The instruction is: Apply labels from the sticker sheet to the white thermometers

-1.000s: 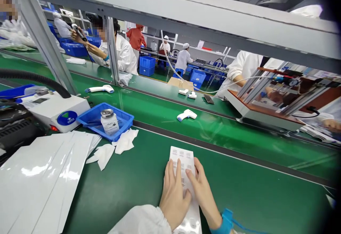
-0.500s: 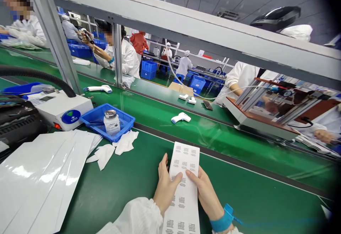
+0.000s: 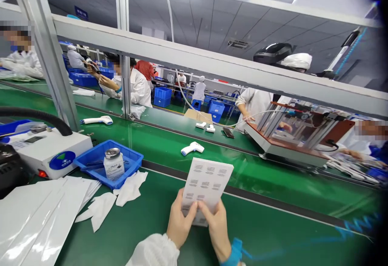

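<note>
A white sheet of printed labels [image 3: 209, 175], possibly a stack, is held up and tilted above the green bench. My left hand [image 3: 180, 219] grips its left edge, thumb on the printed face. My right hand [image 3: 216, 225] grips the right edge, its thumb close to the other one. Small blocks of dark print stand in rows on the face; the fingers behind it are hidden. A blue wrist strap [image 3: 233, 254] circles my right wrist. Beyond the labels, a white and blue infrared thermometer [image 3: 192, 148] lies on the green conveyor belt.
To the left are glossy white sheets [image 3: 33, 221], torn white paper pieces [image 3: 131, 187], and a blue tray [image 3: 133, 161] holding a lidded jar [image 3: 114, 165]. A white machine [image 3: 45, 153] stands behind them. A metal frame beam [image 3: 188, 58] crosses ahead. Co-workers sit across the belt.
Both hands have raised the label sheet off the bench and tilted it up, its lower end now lifted. My thumbs have slid lower on it. The camera view has tipped upward.
</note>
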A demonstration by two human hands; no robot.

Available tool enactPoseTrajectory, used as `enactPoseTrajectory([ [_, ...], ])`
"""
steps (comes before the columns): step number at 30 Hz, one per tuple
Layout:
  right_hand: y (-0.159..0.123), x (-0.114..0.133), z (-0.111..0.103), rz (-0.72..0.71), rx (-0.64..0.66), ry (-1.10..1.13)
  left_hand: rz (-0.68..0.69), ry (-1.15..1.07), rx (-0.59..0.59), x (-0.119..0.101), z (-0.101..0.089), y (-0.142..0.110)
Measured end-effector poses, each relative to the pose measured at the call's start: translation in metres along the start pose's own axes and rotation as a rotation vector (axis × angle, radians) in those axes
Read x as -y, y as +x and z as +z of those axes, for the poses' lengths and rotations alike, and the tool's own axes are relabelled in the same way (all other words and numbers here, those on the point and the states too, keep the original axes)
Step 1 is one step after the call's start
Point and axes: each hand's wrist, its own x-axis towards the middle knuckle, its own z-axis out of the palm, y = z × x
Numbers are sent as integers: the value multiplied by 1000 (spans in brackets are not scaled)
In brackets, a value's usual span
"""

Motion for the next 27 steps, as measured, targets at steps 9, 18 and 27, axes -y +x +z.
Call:
enactPoseTrajectory([
  [9, -14, -27, -5, 122, -45, -26, -64, 3, -76, 13, -1, -10],
  [18, -5, -38, 6, 106, 10, 167, -168, -74, -166, 18, 2, -4],
  [27, 3, -59, 4, 73, -4, 129, -207, 39, -250, 28, 3, 0],
])
